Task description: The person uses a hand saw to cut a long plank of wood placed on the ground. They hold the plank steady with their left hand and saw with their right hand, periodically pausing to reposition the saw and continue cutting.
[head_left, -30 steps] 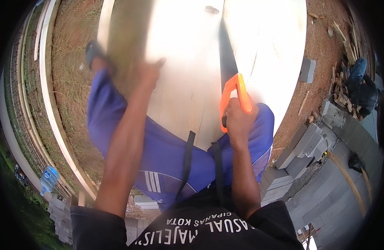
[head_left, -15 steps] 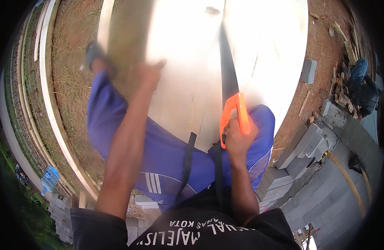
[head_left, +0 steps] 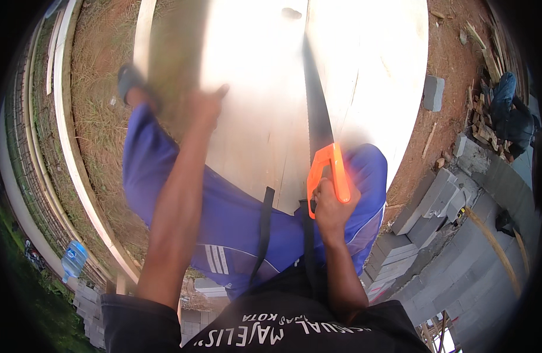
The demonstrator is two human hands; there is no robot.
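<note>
My right hand (head_left: 332, 206) is closed on the orange handle of a handsaw (head_left: 318, 100). Its dark toothed blade points away from me along a large pale wooden board (head_left: 253, 141), near a seam or line in the wood. My left hand (head_left: 207, 107) is at the board’s left edge, thumb extended onto the bright surface; its other fingers are blurred and hidden. My legs in blue trousers (head_left: 159, 165) are spread at the near end of the board, the left foot in a dark sandal.
Long timbers (head_left: 71, 141) and a blue water jug (head_left: 75, 259) lie left. On the right are bare soil, a loose grey block (head_left: 433, 94), stacked blocks (head_left: 427, 206), scrap wood (head_left: 477, 120), dark and blue fabric (head_left: 515, 123) and a yellow-brown pole (head_left: 494, 241).
The saw and my right hand have moved down the picture toward my body, by a fair stroke's length over the last second. My left hand stays at the board's edge.
</note>
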